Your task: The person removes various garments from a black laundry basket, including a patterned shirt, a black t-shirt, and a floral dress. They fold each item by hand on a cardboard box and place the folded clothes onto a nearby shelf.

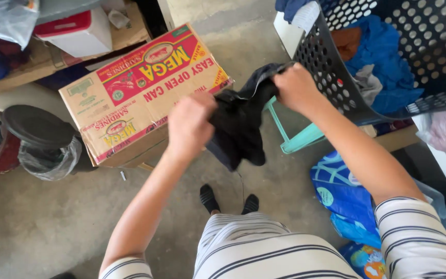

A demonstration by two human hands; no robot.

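Striped white-and-dark cloth fills the bottom of the frame, where the person's top [264, 253] and 2 sleeves show, and 2 dark-socked feet [228, 200] stand on the grey concrete floor [42, 222] just above. From there 2 bare arms rise to mid-frame. The left hand [189, 124] and the right hand [296, 88] are both closed tight on 1 black garment [241, 124], held in the air at the centre of the frame. Its top edge is stretched between the 2 fists, running from lower left to upper right, and the rest hangs down bunched toward the feet.

At lower right lie blue printed plastic bags [344, 196]. Behind the garment stands 1 teal stool [298, 139], partly hidden by the right forearm. At upper right, 1 dark perforated laundry basket [331, 67] tilts toward the person, with blue, orange and grey clothes inside. Left of centre sits 1 printed cardboard box [140, 93], red and yellow on top, just beside the left hand. At far left, 1 round black lid [37, 126] rests over a clear bag. Along the upper left are more cartons and 1 white box with a red lid [76, 31].
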